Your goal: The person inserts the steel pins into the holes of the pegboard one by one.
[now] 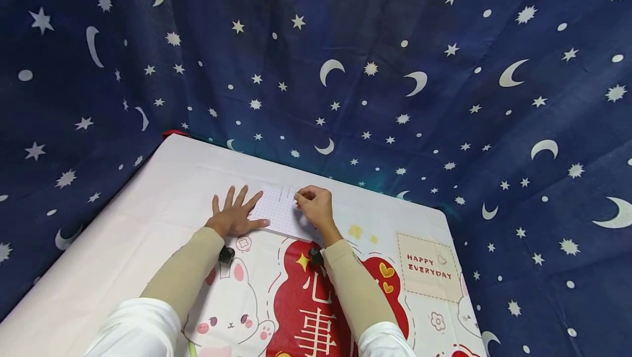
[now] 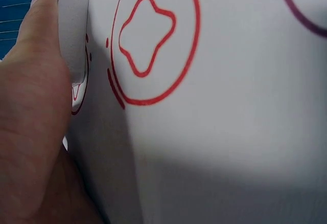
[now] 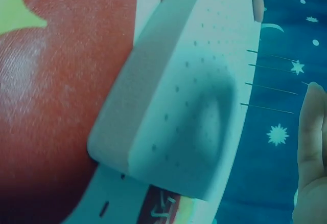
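Observation:
A white block-like board dotted with rows of small holes lies on the table between the hands. Several thin needles stand upright along its far side. My left hand rests with spread fingers on the board's left side, its thumb along the near edge; in the left wrist view the thumb lies against the board's side. Over the board's far right part, my right hand pinches a thin needle, whose end shows at the fingertip in the right wrist view.
The board lies on a white tablecloth printed with a rabbit, red shapes and lettering. A dark blue curtain with moons and stars hangs behind the table's far edge and along its sides. Dark wrist cameras sit at both wrists.

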### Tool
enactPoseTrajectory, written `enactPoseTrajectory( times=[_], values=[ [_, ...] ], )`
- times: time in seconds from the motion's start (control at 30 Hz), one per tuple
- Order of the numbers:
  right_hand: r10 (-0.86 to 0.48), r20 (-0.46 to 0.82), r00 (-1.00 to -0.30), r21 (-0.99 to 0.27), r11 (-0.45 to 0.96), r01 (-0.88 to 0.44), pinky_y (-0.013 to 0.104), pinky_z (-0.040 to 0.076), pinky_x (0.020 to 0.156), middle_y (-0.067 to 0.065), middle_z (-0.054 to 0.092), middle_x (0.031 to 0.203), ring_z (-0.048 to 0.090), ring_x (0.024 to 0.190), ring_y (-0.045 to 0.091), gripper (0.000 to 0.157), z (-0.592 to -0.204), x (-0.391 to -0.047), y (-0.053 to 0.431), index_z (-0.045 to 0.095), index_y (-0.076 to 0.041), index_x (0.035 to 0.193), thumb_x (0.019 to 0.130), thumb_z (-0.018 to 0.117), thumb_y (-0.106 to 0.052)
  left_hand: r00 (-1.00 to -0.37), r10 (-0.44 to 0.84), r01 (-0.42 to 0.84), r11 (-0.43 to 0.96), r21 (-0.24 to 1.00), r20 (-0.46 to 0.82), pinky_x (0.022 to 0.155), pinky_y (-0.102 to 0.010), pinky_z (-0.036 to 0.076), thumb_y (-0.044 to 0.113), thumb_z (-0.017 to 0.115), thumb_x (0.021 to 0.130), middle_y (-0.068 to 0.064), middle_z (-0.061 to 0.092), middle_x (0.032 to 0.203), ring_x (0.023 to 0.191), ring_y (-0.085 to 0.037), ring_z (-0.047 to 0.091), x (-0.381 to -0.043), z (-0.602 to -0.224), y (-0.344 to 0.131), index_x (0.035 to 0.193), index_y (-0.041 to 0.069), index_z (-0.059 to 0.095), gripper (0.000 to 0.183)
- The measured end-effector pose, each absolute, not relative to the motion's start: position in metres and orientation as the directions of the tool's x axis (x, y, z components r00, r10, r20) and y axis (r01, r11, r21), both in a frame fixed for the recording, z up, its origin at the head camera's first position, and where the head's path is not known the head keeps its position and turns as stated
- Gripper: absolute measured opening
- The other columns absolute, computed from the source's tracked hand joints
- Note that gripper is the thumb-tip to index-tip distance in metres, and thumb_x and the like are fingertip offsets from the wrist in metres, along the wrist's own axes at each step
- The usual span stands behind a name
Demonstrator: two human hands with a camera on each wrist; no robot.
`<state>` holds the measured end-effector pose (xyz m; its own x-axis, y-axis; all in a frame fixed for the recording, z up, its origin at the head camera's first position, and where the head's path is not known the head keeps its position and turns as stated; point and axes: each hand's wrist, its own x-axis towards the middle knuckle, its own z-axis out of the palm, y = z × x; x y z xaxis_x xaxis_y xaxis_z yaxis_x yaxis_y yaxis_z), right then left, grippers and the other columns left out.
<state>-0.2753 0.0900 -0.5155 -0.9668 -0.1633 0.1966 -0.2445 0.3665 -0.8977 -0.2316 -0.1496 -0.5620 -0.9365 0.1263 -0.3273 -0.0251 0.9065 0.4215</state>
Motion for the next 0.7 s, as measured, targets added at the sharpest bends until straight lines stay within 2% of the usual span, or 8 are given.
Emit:
enactPoseTrajectory(
  times=[0.23, 0.53, 0.7],
  values=[
    [-0.129, 0.167, -0.978, -0.887, 0.413, -0.206, 0.025, 0.062, 0.065, 0.019, 0.077, 0.08, 0.066, 0.06, 0.01, 0.01, -0.529, -0.28, 0.085, 0.079, 0.001, 0.088, 0.093, 0.074, -0.006, -0.936, 0.131, -0.019, 0.907, 0.42, -0.325, 0.12, -0.078, -0.017, 0.084, 0.05, 0.086, -0.018, -0.005, 0.177, 0.16, -0.05, -0.016, -0.23, -0.559, -0.149, 0.168, 0.034, 0.012, 0.104],
    [-0.125, 0.179, -0.976, -0.9, 0.381, -0.214, 0.023, 0.06, 0.062, 0.018, 0.075, 0.078, 0.064, 0.061, 0.011, 0.011, -0.544, -0.286, 0.075, 0.079, 0.003, 0.088, 0.092, 0.071, -0.004, -0.937, 0.128, -0.02, 0.909, 0.416, -0.325, 0.12, -0.076, -0.019, 0.089, 0.046, 0.085, -0.015, -0.007, 0.177, 0.161, -0.047, -0.018, -0.234, -0.563, -0.153, 0.168, 0.035, 0.009, 0.106],
    [-0.114, 0.171, -0.979, -0.875, 0.44, -0.204, 0.024, 0.061, 0.067, 0.015, 0.077, 0.083, 0.065, 0.068, 0.014, 0.013, -0.549, -0.284, 0.069, 0.081, 0.0, 0.093, 0.095, 0.072, -0.009, -0.935, 0.126, -0.016, 0.918, 0.397, -0.33, 0.121, -0.077, -0.016, 0.087, 0.045, 0.087, -0.016, -0.005, 0.177, 0.161, -0.048, -0.015, -0.231, -0.558, -0.152, 0.168, 0.035, 0.009, 0.103]
  ],
)
